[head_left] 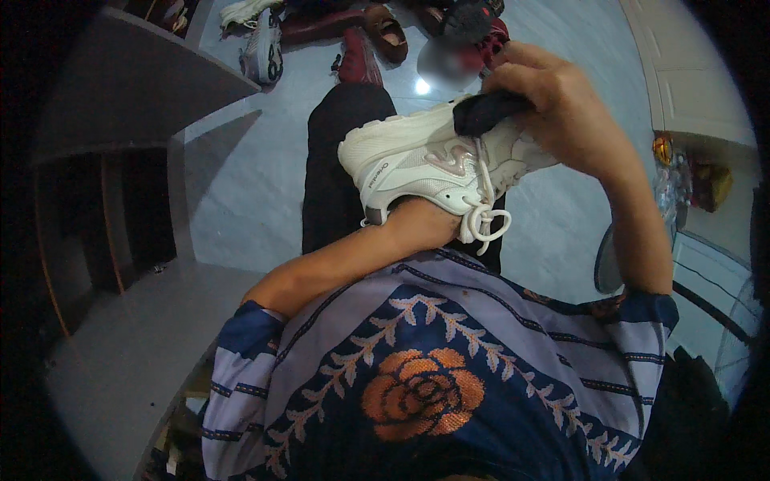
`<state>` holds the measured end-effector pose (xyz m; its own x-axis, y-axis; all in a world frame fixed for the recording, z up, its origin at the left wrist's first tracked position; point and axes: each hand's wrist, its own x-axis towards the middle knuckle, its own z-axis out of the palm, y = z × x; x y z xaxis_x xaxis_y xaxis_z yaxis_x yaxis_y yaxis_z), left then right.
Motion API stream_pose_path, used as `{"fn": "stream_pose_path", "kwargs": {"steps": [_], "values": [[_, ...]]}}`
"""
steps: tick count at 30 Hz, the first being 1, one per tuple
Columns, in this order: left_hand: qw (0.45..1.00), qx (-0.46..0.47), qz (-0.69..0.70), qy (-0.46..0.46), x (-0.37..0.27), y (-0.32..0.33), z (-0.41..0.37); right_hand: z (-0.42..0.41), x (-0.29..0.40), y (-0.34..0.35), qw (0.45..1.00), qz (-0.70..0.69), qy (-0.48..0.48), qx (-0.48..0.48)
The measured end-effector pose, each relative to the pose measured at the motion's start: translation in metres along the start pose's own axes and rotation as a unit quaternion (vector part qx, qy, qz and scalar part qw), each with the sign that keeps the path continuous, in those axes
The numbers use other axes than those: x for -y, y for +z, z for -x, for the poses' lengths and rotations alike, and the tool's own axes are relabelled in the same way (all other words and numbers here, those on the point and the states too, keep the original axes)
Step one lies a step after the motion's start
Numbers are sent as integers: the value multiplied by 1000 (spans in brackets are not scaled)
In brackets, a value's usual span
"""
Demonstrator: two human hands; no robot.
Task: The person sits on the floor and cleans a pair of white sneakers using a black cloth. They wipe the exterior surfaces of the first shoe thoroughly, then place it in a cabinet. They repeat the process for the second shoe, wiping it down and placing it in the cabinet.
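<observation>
A white lace-up sneaker (409, 156) is held above my lap, tilted with its sole edge up and its tied laces (488, 222) hanging towards me. My left hand (424, 222) reaches in through the shoe's opening; its fingers are hidden inside, and the wrist and forearm show. Bunched in my right hand (550, 90) is a black cloth (487, 114), which lies against the upper edge and side of the sneaker towards the toe. The toe end is partly covered by that hand.
Several shoes lie on the tiled floor ahead, among them a grey-white sneaker (263, 51), a red shoe (360, 60) and a brown shoe (386, 36). A dark cabinet (162, 66) juts in at left. Pale cabinets (692, 90) line the right.
</observation>
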<state>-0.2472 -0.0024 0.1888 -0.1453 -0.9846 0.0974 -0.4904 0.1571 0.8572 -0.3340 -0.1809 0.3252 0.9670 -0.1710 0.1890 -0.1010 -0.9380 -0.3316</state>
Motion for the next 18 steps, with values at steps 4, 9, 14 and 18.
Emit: {"fn": "stream_pose_path", "kwargs": {"steps": [4,9,14,18], "values": [[990,119,-9,-69,-14,-18,-9,-16,11,15,997,40,-62,1],[999,24,-38,0,0,-3,-4,-36,22,37,993,33,-104,47],[999,1,-33,-41,-16,-7,-6,-49,35,54,993,-7,-84,82],[996,1,-58,-71,-15,2,-7,-60,46,72,989,-31,-134,60]]}}
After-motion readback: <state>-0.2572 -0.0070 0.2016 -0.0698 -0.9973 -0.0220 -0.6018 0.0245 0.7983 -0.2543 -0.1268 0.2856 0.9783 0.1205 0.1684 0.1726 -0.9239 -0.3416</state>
